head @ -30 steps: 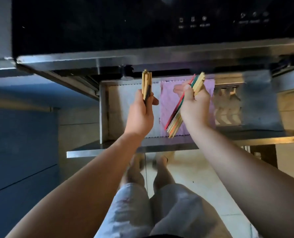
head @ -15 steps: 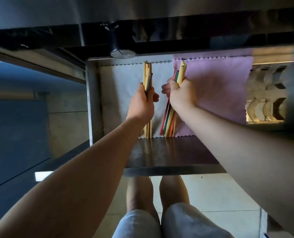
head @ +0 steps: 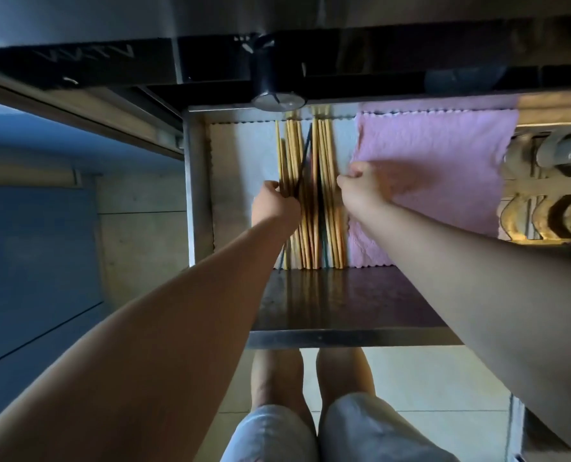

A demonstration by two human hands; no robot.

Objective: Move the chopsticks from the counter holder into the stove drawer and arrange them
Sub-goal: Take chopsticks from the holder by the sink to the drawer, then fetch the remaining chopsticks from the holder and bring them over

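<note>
Where the chopsticks lie: the chopsticks point(head: 324, 161) rest flat in the open drawer point(head: 197, 181), side by side, running from the front wall to the back, between the two grips.
Left grip: the left grip point(head: 276, 205) sits over the leftmost sticks of the row, thumb at their outer edge, fingers curled round a few of them.
Right grip: the right grip point(head: 360, 188) is blurred; its bent fingers meet the rightmost sticks, and whether it pinches one or only touches it I cannot tell.
Black chopstick: one black chopstick point(head: 305, 151) crosses the pale ones at a slant, passing just right of the left grip, with its near end below that grip's wrist.
Pale cloth: a pale cloth point(head: 241, 155) lines the drawer floor under the chopsticks and shows bare to the left of the left grip.
Pink cloth: a pink cloth point(head: 437, 161) lies under and to the right of the right grip, its edge just beside the rightmost sticks.
Wooden rack: a wooden rack point(head: 537, 201) stands well to the right of the right grip, beyond the pink cloth.
Knob: a round knob point(head: 277, 100) hangs above the far ends of the sticks, beyond both grips.
Below the forearms: the person's knees and a tiled floor point(head: 427, 378).
</note>
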